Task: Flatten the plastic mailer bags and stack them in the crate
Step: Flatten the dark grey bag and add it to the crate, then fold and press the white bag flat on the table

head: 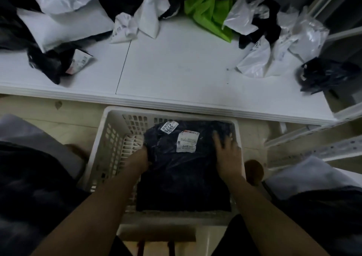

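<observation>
The black mailer [184,167] lies flat in the white crate [109,138]. The left hand [140,157] grips its left edge; the right hand [227,154] presses it with straight fingers.

Your white table [176,63] spans the upper view. At 10 o'clock on it lie crumpled white mailers [58,22] and a black labelled bag [51,63]. At 12 o'clock sits a green bag [209,9]; at 2 o'clock, white and clear bags [274,46]. The white crate [109,138] stands on the floor [39,107] below the table's near edge.
</observation>
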`<state>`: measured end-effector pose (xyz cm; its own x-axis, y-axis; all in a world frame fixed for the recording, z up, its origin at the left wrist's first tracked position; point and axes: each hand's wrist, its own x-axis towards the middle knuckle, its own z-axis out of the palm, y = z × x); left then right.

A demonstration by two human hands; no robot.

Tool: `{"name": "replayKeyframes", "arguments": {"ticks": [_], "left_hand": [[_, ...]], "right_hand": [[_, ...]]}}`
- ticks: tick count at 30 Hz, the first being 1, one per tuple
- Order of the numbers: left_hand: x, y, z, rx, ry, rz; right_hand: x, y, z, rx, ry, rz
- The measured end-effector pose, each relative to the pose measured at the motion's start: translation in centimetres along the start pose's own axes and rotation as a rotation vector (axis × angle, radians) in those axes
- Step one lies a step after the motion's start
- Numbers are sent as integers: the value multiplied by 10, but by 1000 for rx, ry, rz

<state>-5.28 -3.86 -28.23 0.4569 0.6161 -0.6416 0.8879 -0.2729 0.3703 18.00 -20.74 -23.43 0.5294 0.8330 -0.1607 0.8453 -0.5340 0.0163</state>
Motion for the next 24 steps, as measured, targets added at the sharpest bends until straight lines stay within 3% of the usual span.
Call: {"name": "replayKeyframes", "arguments": {"ticks": [2, 4, 7, 9, 11, 12, 15, 17, 24], "left_hand": [[17, -2, 11, 112, -62, -20], [17, 2, 19, 370, 43, 24], [19, 15, 25, 658, 190, -8], [24, 21, 22, 684, 278, 80], [32, 23, 19, 742, 234, 213], [37, 25, 16, 737, 137, 261], [48, 35, 13, 600, -327, 232], [50, 53, 4, 528, -471, 185], [35, 145, -69, 344, -369, 227]], "right_hand": [[11, -10, 14, -214, -37, -327], [17, -21, 27, -230, -260, -436], [31, -25, 57, -262, -614, -333], [37, -24, 71, -287, -801, -270], [38, -19, 76, -268, -964, -264], [39, -17, 77, -223, -1007, -261], [51, -14, 66, 27, -984, -310], [71, -18, 48, 186, -937, -289], [116, -25, -65, 379, -570, -248]]}}
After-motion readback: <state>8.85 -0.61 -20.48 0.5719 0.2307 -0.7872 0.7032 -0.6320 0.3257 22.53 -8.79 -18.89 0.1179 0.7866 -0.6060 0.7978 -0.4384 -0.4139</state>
